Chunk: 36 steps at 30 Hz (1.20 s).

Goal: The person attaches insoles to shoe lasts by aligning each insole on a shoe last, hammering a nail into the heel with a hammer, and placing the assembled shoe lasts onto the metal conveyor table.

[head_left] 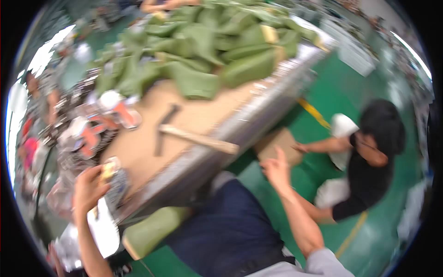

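Observation:
My left hand (90, 189) is raised at the table's near left corner, thumb and fingers closed about a small yellowish item (109, 169), blurred by motion. Beside it is a grey-blue, patterned bundle (120, 183) that I cannot make out. Out to the right, beyond the table edge, my right hand (278, 171) holds nothing, its index finger stretched out. A green tube-like piece with a tan edge (152, 231) lies by my lap. On the brown tabletop (184, 111) rests a hammer with a wooden handle (200, 139) and a long dark head.
Many similar green pieces (198, 46) are heaped at the table's far end. Orange-and-white parts (97, 127) crowd its left side. A co-worker in black (374, 171) crouches at right, one hand by a brown cardboard piece (281, 145). A white crate (350, 48) stands on the green floor.

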Each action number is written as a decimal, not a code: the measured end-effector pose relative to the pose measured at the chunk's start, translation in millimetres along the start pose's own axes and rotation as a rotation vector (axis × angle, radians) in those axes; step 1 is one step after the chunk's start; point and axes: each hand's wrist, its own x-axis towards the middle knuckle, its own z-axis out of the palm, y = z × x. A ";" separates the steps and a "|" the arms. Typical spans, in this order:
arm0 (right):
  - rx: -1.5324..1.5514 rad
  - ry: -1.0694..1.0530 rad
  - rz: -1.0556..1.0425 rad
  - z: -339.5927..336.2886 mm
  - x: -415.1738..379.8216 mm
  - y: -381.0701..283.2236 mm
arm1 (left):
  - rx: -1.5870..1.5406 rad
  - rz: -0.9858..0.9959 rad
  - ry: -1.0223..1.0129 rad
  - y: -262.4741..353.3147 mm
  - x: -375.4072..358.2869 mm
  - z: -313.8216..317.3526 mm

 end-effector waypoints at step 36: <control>-0.068 -0.821 -0.670 91.8 -64.2 -239.7 | -0.048 0.179 -0.055 91.3 -116.6 46.0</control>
